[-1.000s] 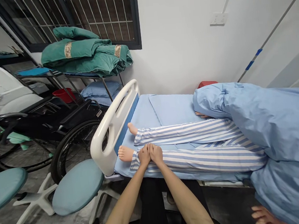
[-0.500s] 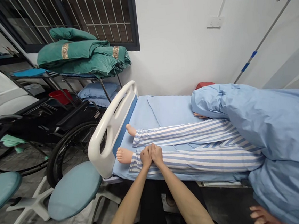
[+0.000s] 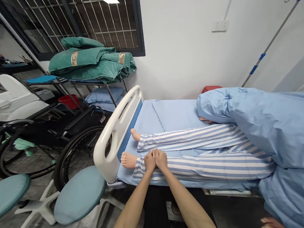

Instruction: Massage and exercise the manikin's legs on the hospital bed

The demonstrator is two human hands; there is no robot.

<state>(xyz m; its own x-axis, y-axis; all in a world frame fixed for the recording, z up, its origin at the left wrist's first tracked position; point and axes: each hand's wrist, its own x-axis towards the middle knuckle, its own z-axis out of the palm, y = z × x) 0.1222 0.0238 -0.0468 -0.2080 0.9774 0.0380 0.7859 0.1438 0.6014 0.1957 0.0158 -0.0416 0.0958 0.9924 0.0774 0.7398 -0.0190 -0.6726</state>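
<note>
Left hand [image 3: 150, 161] and right hand [image 3: 161, 159] meet on a striped pyjama leg [image 3: 204, 168] just inside the white bed footboard [image 3: 110, 155]
Fingers lie close, hands touching; whether they grip, I cannot tell. Just outside the footboard, a round stool seat [image 3: 79, 195], a red bucket [image 3: 68, 101] beyond; the hands stay put

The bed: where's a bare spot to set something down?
Bare light-blue bed sheet shows between the white plastic footboard and the crumpled blue duvet, beyond the blue-and-white striped pyjama legs. It's crowded nearest you, where the left hand and right hand rest on the near leg.
</note>
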